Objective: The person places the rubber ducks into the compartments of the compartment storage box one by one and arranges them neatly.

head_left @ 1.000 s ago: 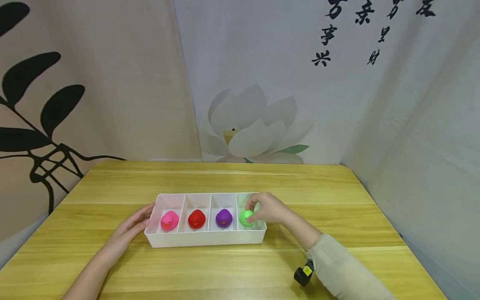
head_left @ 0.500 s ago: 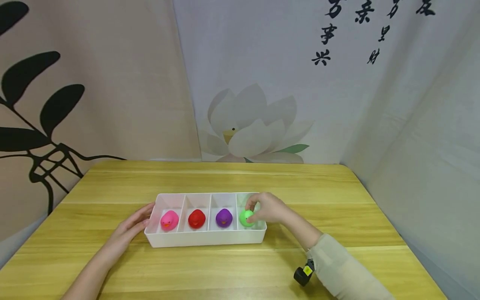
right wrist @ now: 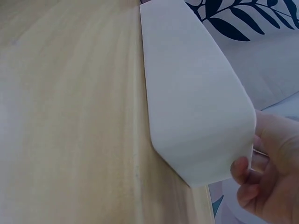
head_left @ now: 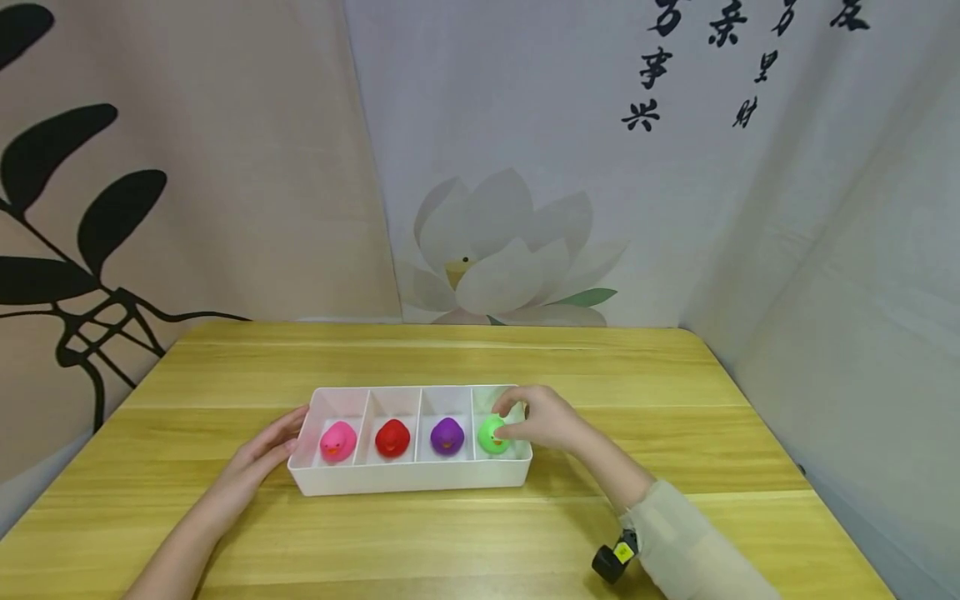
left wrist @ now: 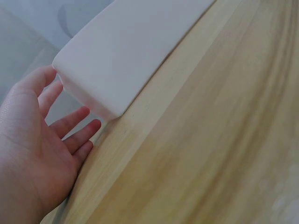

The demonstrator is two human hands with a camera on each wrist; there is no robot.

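Observation:
A white four-compartment tray (head_left: pixel 405 478) lies on the table, one toy duck in each compartment. From left to right they are a pink duck (head_left: pixel 338 442), a red duck (head_left: pixel 393 438), a purple duck (head_left: pixel 447 437) and a green duck (head_left: pixel 492 435). My left hand (head_left: pixel 251 462) rests its fairly straight fingers against the tray's left end, as the left wrist view also shows. Over the rightmost compartment, my right hand (head_left: pixel 547 421) has its thumb and index finger spread apart beside the green duck. In the right wrist view the tray's side hides the ducks and some fingertips.
The wooden table (head_left: pixel 420 550) extends on all sides of the tray. Behind it hangs a pale cloth backdrop (head_left: pixel 525 108) with a lotus, dark leaves and black characters. A small black camera (head_left: pixel 615 558) is strapped at the right wrist.
My right hand has shifted slightly right, its thumb and index finger moving off the green duck, so more of the duck shows. The left hand and tray stay put.

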